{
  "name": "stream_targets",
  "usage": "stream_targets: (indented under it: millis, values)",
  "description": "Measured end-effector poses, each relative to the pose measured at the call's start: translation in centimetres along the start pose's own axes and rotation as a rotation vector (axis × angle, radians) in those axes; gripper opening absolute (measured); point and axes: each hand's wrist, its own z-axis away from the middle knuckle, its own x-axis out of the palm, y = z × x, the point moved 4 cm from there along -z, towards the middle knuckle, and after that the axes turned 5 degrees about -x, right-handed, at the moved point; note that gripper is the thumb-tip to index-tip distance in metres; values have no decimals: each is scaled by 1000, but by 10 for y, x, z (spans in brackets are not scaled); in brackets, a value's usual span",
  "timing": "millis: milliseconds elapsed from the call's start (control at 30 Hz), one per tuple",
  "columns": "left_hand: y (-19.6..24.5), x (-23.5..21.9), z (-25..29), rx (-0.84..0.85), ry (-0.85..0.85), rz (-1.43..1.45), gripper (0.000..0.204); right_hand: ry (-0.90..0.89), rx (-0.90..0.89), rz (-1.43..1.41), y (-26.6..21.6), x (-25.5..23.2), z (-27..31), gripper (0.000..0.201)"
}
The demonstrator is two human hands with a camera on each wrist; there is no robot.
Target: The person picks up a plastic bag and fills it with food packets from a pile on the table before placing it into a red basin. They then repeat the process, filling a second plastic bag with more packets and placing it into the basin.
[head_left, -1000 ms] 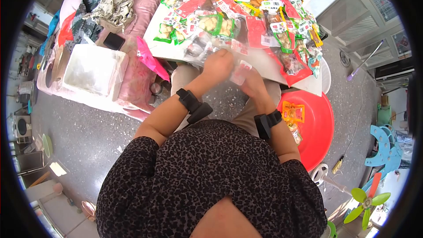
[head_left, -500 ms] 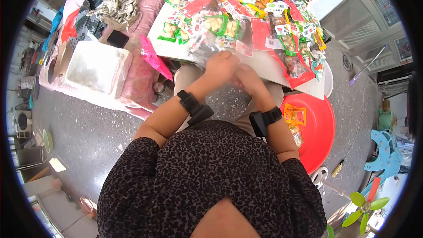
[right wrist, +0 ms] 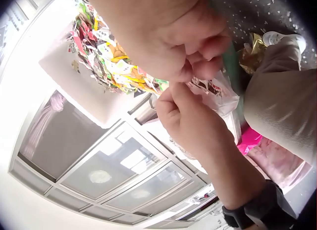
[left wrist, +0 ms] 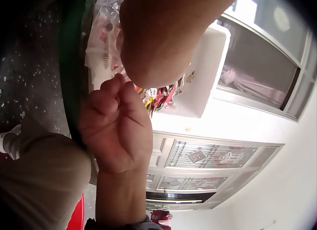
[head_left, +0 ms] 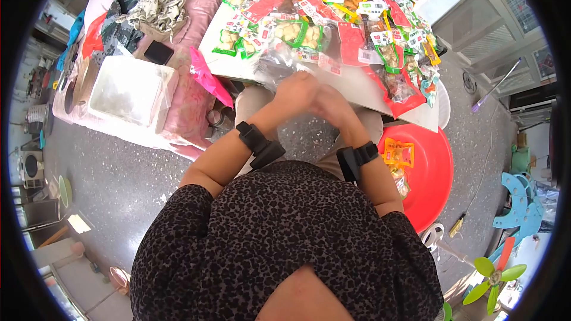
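Observation:
In the head view my left hand (head_left: 296,92) and right hand (head_left: 334,107) meet at the table's near edge. A crinkled clear plastic bag (head_left: 276,66) lies by the left hand's fingers. Seen from the left wrist, the right hand (left wrist: 116,131) has curled fingers, thumb and forefinger pinched together beside the clear plastic (left wrist: 101,44). The right wrist view shows the left hand (right wrist: 193,118) curled, its fingertips against the right hand's; the bag (right wrist: 224,99) with dark print hangs behind. Both hands pinch at the plastic, its gripped part hidden between the fingers.
Many sealed food packets (head_left: 291,32) in red, green and yellow cover the white table (head_left: 226,68). A red basin (head_left: 431,184) with a few packets stands on the floor at right. At left, a pink-covered seat bears a white box (head_left: 125,92) and a phone (head_left: 159,53).
A second ago a clear, red-printed piece of plastic showed at the right hand. That hand has since moved up against the left one, and the piece is now out of sight.

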Motion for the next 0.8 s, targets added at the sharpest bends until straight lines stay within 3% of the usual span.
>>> stream_targets:
  millis: [133, 233, 333, 433, 533, 667, 733, 800]
  values:
    - [3, -8, 4, 13, 24, 53, 12, 30, 110, 136, 17, -19, 12, 24]
    - [0, -30, -5, -71, 135, 160, 15, 102, 170, -70, 29, -11, 16, 29]
    - [-20, -39, -22, -26, 193, 174, 21, -98, 147, -224, 26, 1, 13, 33]
    - [-32, -37, -29, -57, -2, 21, 25, -45, 173, -419, 12, 26, 21, 25]
    - [-34, -24, -20, -41, -238, -99, 26, -33, 185, -371, 9, 35, 15, 26]
    - [-33, -21, -8, -26, -262, -94, 28, -94, -47, 9, 14, 36, -2, 33]
    - [-32, -23, -4, 16, -193, -129, 28, -17, -82, -4, 23, 32, -12, 31]
    - [-34, -29, -7, -52, -316, -95, 28, 103, -17, -137, 28, 27, -19, 29]
